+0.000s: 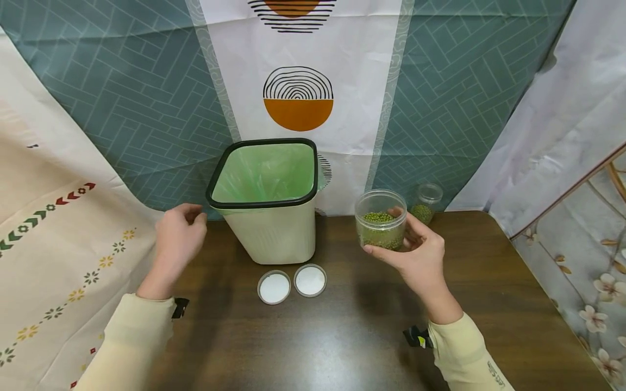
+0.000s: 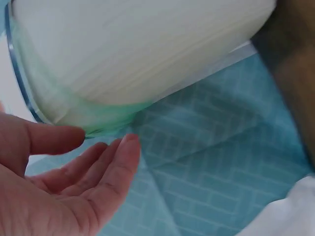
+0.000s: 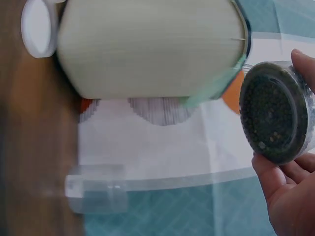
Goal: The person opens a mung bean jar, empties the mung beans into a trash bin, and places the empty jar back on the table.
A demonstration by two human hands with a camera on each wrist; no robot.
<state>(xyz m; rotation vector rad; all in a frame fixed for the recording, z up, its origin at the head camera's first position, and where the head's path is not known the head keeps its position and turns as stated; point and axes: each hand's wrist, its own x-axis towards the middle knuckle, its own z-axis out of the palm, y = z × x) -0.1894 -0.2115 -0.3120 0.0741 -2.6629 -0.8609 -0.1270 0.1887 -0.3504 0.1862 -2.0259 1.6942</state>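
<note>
My right hand (image 1: 423, 260) holds a clear round jar (image 1: 379, 236) partly filled with small green beans, raised above the table. Its base, dark with beans (image 3: 268, 115), faces the right wrist camera. My left hand (image 1: 178, 239) is raised left of a pale bin (image 1: 283, 233) with a black rim and a green liner (image 1: 264, 168). In the left wrist view, loosely bent fingers (image 2: 115, 169) lie near the liner's overhanging edge (image 2: 110, 118), with nothing between them and the thumb.
Two round white lids (image 1: 274, 287) lie in front of the bin. Behind my right hand stands another clear jar (image 1: 430, 193), green beans visible low in it. The right wrist view has a blurred clear jar (image 3: 96, 189) on the table. Patterned cloth (image 1: 298, 49) hangs behind.
</note>
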